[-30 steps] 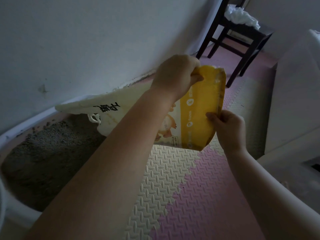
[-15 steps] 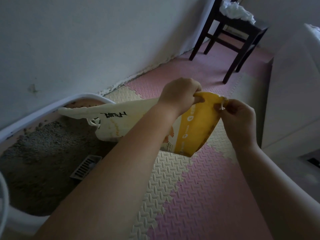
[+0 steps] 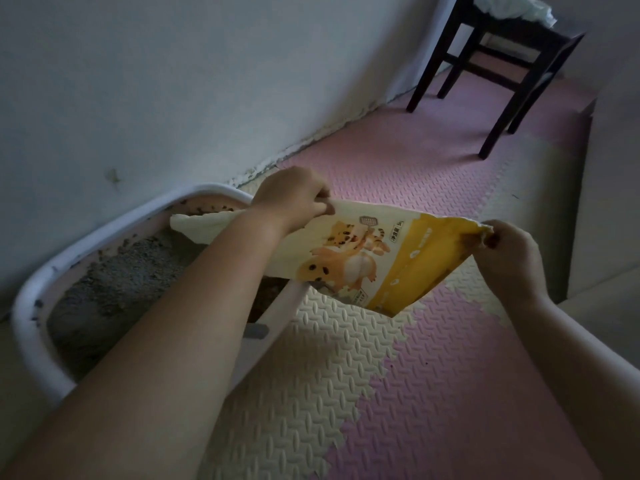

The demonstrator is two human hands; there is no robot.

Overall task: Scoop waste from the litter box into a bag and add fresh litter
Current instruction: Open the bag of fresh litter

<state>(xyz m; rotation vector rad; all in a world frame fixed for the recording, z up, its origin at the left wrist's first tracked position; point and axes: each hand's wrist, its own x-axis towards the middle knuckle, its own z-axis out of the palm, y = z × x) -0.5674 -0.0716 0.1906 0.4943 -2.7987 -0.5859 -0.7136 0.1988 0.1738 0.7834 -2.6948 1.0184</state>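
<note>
A cream and yellow litter bag (image 3: 398, 261) printed with cartoon cats is held nearly flat, its open end over the litter box. My left hand (image 3: 291, 199) pinches the bag's upper edge near the middle. My right hand (image 3: 509, 258) pinches the yellow bottom corner at the right. The white-rimmed litter box (image 3: 41, 289) lies at the left against the wall and holds grey litter (image 3: 128, 282). My left forearm crosses over the box and hides part of it.
Pink and cream foam mats (image 3: 346, 393) cover the floor. A dark wooden chair (image 3: 498, 60) with white cloth on its seat stands at the back right. A pale cabinet or box (image 3: 613, 188) lines the right side. The grey wall runs along the left.
The bag has been spread out flatter and turned so its cat print faces up. My right hand moved right with the yellow corner, and the view shifted to show more of the litter box.
</note>
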